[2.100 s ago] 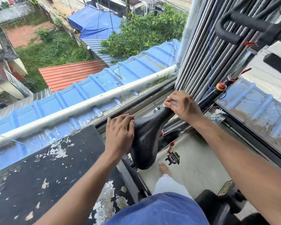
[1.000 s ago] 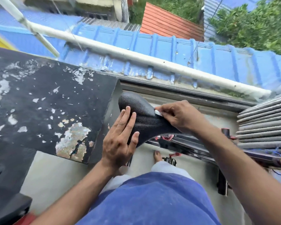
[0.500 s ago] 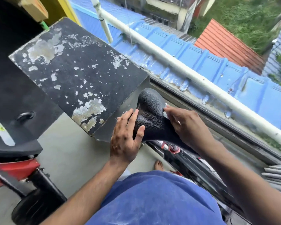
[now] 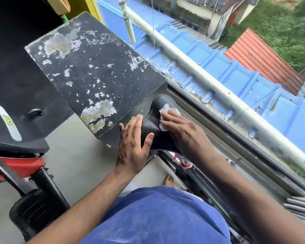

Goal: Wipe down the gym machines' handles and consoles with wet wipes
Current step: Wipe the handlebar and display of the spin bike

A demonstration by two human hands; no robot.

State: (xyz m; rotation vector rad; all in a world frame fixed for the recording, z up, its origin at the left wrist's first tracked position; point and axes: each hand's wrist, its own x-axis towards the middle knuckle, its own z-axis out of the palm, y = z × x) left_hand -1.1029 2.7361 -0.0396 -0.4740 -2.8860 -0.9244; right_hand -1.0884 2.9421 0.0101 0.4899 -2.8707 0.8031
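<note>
A black textured exercise-bike saddle (image 4: pixel 152 123) stands in the middle of the head view, its broad end toward the window. A white wet wipe (image 4: pixel 166 111) lies flat on the saddle's top. My right hand (image 4: pixel 185 132) presses the wipe down with straight fingers. My left hand (image 4: pixel 133 147) rests on the saddle's left side, fingers straight along the edge and thumb on top. The saddle's narrow end and post are hidden under my hands.
A worn black box (image 4: pixel 95 74) with flaking paint stands just left of the saddle, nearly touching it. A red and black machine (image 4: pixel 16 155) is at lower left. The window rail (image 4: pixel 227 131) and a white pipe (image 4: pixel 209 80) run along the right. My bare foot (image 4: pixel 169 180) is on the floor below.
My view has swung left, from the bike's handlebars to the box. My right hand has slid the wipe from the saddle's narrow end toward its broad end and flattened out. My left hand stays on the saddle.
</note>
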